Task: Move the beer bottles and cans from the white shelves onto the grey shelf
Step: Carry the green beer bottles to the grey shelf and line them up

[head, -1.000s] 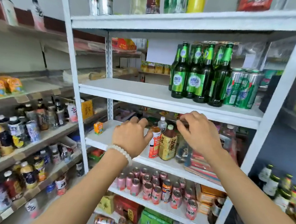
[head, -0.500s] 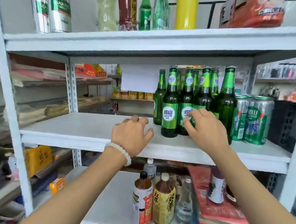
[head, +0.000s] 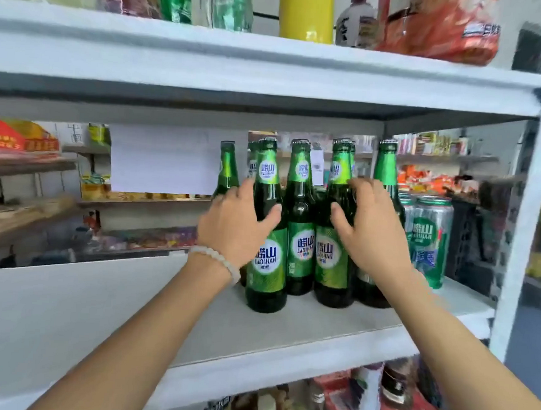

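Note:
Several green beer bottles stand in a cluster on the white shelf [head: 95,304], with green beer cans [head: 430,235] to their right. My left hand [head: 234,224] wraps the shoulder of the front-left bottle [head: 266,268], thumb across its front. My right hand [head: 368,231] curls round the front-right bottle [head: 330,266], with its thumb on the glass and its fingers over the far side. A third bottle [head: 299,248] stands between the two, untouched. Both held bottles stand upright on the shelf.
The white upper shelf [head: 240,65] hangs close above the bottle caps and carries a yellow cylinder [head: 306,12], bottles and a red bag [head: 435,24]. A white upright post [head: 532,191] bounds the right side. Drinks and red boxes fill the shelf below [head: 364,400].
The view has risen and closed in on the beer shelf. Both hands moved up from the shelf edge onto the bottles, the left hand now gripping one, the right one curling round another.

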